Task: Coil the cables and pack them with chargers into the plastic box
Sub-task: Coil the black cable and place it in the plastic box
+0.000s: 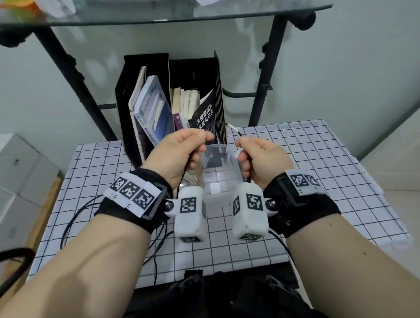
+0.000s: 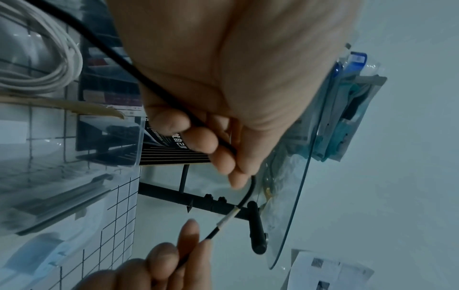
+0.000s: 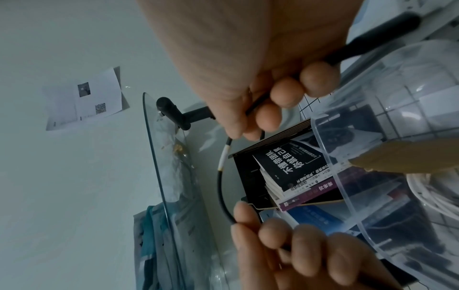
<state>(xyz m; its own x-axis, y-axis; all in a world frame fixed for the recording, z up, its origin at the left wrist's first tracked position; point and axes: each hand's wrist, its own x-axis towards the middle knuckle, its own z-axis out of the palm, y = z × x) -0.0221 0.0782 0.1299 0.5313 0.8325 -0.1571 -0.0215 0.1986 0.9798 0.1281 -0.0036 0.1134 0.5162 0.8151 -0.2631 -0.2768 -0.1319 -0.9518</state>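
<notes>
A thin black cable [image 1: 221, 123] with a short white sleeve [image 1: 233, 129] arcs between my two hands, which are raised above the clear plastic box [image 1: 218, 146]. My left hand [image 1: 203, 141] grips the cable in curled fingers, and the strand runs down through the fist [image 2: 198, 121]. My right hand [image 1: 242, 143] pinches the other side just past the sleeve [image 3: 224, 155]. The rest of the black cable [image 1: 70, 220] trails loose over the table at the left. A coiled white cable [image 2: 62, 58] lies inside the box at its left side.
A black file holder [image 1: 130, 95] packed with books stands right behind the box. Above it is a glass shelf [image 1: 151, 18] on a black frame [image 1: 267, 68]. White cartons [image 1: 14, 177] sit left of the checkered table [image 1: 324, 178].
</notes>
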